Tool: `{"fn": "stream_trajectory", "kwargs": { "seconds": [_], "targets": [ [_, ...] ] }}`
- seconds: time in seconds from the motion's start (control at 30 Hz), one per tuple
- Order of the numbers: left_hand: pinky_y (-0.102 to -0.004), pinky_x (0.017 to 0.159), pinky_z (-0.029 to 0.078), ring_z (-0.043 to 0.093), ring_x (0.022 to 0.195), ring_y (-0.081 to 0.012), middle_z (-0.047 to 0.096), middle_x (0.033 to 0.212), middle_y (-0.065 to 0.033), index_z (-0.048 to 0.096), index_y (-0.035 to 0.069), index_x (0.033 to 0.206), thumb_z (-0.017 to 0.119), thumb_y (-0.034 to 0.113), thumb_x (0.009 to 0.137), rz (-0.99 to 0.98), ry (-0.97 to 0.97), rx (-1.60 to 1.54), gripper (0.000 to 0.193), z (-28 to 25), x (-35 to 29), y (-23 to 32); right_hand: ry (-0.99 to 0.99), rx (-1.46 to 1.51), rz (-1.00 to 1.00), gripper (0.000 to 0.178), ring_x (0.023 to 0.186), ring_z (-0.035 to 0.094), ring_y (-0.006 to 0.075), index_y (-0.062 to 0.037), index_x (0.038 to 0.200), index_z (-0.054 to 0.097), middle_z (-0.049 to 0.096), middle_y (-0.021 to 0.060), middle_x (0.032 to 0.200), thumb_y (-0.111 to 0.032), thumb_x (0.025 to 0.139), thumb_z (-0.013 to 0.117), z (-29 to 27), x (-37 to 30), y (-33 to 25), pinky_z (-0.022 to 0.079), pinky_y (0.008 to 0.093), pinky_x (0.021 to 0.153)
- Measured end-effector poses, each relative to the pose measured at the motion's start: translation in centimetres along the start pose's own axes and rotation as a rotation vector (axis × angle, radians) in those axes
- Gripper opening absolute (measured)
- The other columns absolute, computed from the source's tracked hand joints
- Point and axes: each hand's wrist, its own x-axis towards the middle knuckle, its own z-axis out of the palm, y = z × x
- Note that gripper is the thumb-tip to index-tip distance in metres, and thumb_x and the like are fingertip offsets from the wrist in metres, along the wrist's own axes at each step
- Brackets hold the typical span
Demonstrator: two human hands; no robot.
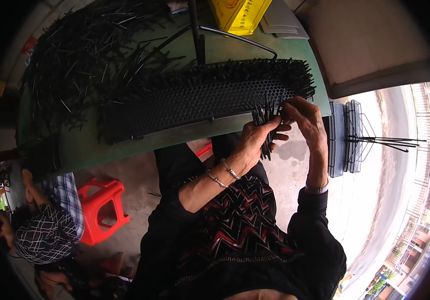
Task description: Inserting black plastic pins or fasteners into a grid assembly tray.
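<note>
A bunch of thin black strips (262, 118) is gripped in my left hand (260, 134), its fingers wrapped round them at the table's near right edge. My right hand (302, 112) is just beside it, thumb and fingers pinched together at the right end of a long black perforated panel (185, 102). What sits in that pinch is too small to make out. Short black bristle-like strips (215, 71) stand densely along the panel's far side, while bare holes show along its near side.
A large heap of loose black strips (85, 55) covers the left of the green table (90, 150). Behind the panel are a black metal stand (198, 42), a yellow bag (240, 15) and grey sheets (285, 22). Left below, a red stool (102, 210) stands near another person (50, 230). Black mesh racks (345, 137) are at right.
</note>
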Motion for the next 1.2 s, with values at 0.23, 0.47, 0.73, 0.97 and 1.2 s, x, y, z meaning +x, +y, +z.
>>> {"fn": "stream_trajectory", "kwargs": {
  "seconds": [0.23,0.47,0.73,0.97,1.2],
  "targets": [
    [-0.027,0.055,0.044,0.07,0.081,-0.0183,0.071,0.094,-0.0063,0.065,0.008,0.104,0.06,0.03,0.093,0.033,0.095,-0.01,0.025,-0.8,1.1,-0.3,0.195,-0.015,0.049,0.017,0.069,0.063,0.0125,0.0045,0.096,0.061,0.066,0.0078,0.074,-0.012,0.092,0.058,-0.1,-0.3,-1.2,0.051,0.0253,0.068],
    [-0.0352,0.068,0.054,0.068,0.089,-0.0242,0.068,0.097,-0.0127,0.063,0.006,0.108,0.061,0.026,0.093,-0.029,0.057,-0.15,0.025,-1.1,1.3,-0.9,0.678,-0.308,-0.31,0.013,0.075,0.069,0.0126,-0.0001,0.1,0.063,0.07,0.0079,0.08,-0.01,0.094,0.057,-0.7,0.7,-1.0,0.053,0.0248,0.069],
    [-0.039,0.07,0.056,0.067,0.088,-0.0245,0.065,0.094,-0.0116,0.063,0.008,0.108,0.062,0.025,0.091,-0.041,0.077,-0.26,0.024,-0.8,1.6,-1.1,0.713,-0.504,-0.331,0.013,0.072,0.069,0.012,-0.0026,0.099,0.063,0.071,0.0065,0.077,-0.013,0.095,0.056,-1.4,2.1,1.1,0.053,0.0245,0.068],
    [-0.0384,0.066,0.056,0.064,0.077,-0.0214,0.062,0.086,-0.0089,0.063,0.006,0.106,0.06,0.023,0.092,-0.044,0.129,-0.244,0.022,-0.8,1.7,-1.3,0.715,-0.473,-0.283,0.012,0.068,0.068,0.011,-0.003,0.098,0.062,0.07,0.0057,0.073,-0.014,0.095,0.058,-1.0,1.8,1.0,0.05,0.0228,0.061],
    [-0.0315,0.056,0.049,0.051,0.062,-0.0138,0.056,0.077,-0.0046,0.062,0.003,0.101,0.057,0.02,0.094,-0.047,0.133,-0.244,0.019,-0.9,1.5,-1.2,0.689,-0.489,-0.223,0.01,0.065,0.065,0.0111,-0.004,0.096,0.064,0.068,0.006,0.074,-0.012,0.093,0.06,-1.1,2.3,2.6,0.048,0.0249,0.057]
  ]
}}
